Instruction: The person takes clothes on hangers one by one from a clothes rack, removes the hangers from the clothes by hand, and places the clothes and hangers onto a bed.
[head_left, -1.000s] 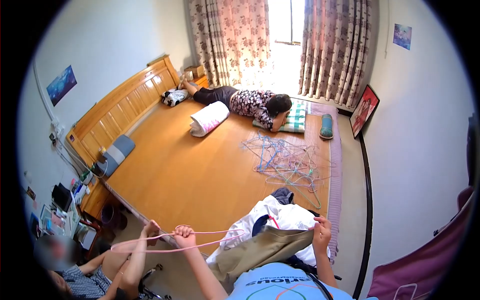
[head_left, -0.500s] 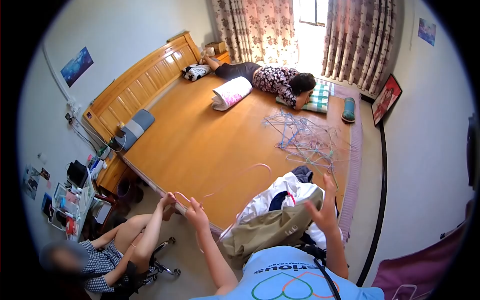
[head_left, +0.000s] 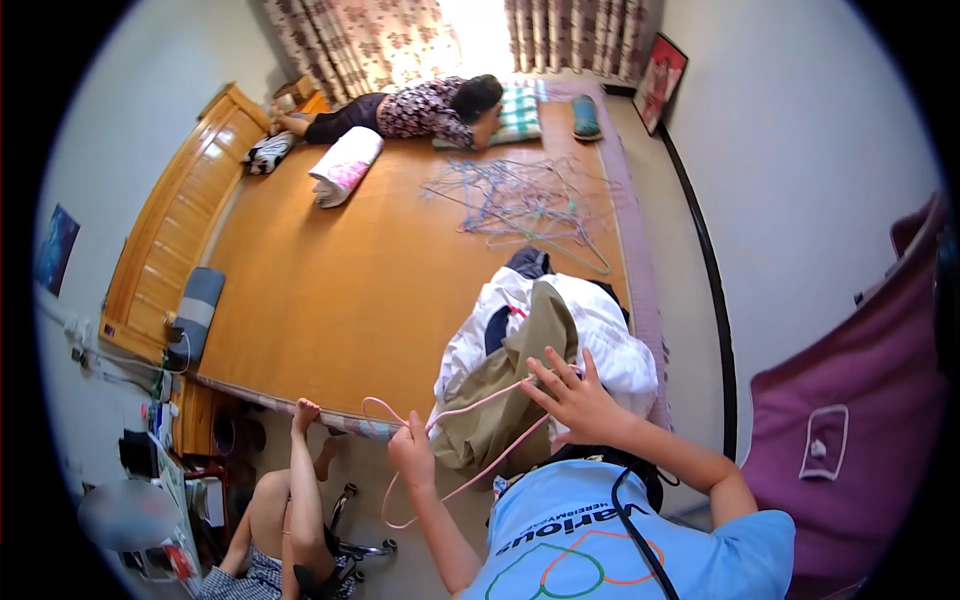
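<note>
My left hand (head_left: 412, 455) is closed around the neck of a pink wire clothes hanger (head_left: 490, 462), whose hook loops out to the left above my fingers. The hanger's long frame stretches right toward my right hand (head_left: 578, 405). That hand has its fingers spread and lies against or just over the hanger's far end; firm contact cannot be made out. Beneath both is a heap of clothes: a khaki garment (head_left: 520, 385), white garments (head_left: 625, 365) and a dark navy piece (head_left: 528, 262).
Tangled wire hangers (head_left: 530, 200) lie farther up the bed (head_left: 310, 300). A person (head_left: 420, 105) lies across its far end near a rolled white quilt (head_left: 347, 165). Another person's bare leg (head_left: 303, 450) rests by the near left edge. A purple cloth (head_left: 870, 400) covers something at right.
My view has turned, shifting the bed up and left. My right hand has come in from the right to the hanger's far end. The hanger, blurred before, now spans between my hands.
</note>
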